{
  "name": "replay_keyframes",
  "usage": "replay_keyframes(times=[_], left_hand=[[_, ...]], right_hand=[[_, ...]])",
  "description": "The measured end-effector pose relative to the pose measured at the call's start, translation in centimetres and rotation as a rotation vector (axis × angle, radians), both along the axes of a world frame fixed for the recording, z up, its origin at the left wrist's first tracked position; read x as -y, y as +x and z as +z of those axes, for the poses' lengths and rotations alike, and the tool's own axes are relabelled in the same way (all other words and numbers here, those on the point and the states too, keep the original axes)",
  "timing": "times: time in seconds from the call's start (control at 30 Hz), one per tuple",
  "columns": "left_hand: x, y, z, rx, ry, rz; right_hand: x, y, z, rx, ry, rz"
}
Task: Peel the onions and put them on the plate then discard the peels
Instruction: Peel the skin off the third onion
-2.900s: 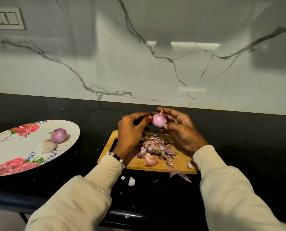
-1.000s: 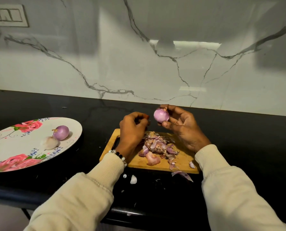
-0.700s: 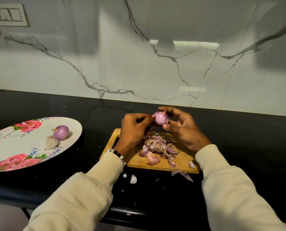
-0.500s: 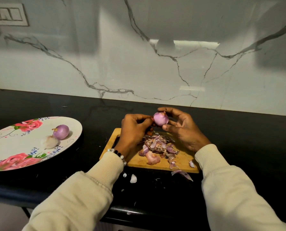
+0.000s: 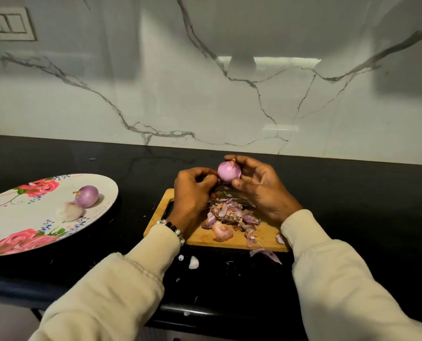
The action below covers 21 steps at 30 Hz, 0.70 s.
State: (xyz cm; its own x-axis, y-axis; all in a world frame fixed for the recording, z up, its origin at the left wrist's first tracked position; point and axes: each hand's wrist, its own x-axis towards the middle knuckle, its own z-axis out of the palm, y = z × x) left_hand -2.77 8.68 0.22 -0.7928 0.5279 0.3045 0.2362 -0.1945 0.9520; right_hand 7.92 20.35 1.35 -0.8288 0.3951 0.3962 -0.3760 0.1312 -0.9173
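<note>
My right hand (image 5: 260,190) holds a small pink-purple onion (image 5: 229,171) between thumb and fingers above the far edge of a wooden cutting board (image 5: 266,236). My left hand (image 5: 192,193) is curled beside it, its fingertips touching the onion's left side. Beneath both hands a heap of purple onion peels (image 5: 229,216) lies on the board. At the left, a floral plate (image 5: 32,217) carries one purple peeled onion (image 5: 87,196) and a pale whitish one (image 5: 69,211).
The board and plate sit on a black countertop (image 5: 352,205) against a white marble wall. Loose peel scraps (image 5: 265,254) and a white bit (image 5: 194,262) lie on the counter in front of the board. The counter's front edge runs close below.
One second ago my left hand was apart from the onion. It has since come back against the onion's left side, and the onion sits slightly lower.
</note>
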Motion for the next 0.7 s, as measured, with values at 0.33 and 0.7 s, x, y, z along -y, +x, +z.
replay_keyframes(times=[0.33, 0.7], left_hand=[[-0.2, -0.7, -0.2, -0.210, -0.123, 0.107], [0.7, 0.1, 1.0, -0.106, 0.032, -0.008]], right_hand=[[-0.8, 0.4, 0.8, -0.086, -0.126, -0.068], [-1.1, 0.3, 0.1, 0.034, 0.149, -0.104]])
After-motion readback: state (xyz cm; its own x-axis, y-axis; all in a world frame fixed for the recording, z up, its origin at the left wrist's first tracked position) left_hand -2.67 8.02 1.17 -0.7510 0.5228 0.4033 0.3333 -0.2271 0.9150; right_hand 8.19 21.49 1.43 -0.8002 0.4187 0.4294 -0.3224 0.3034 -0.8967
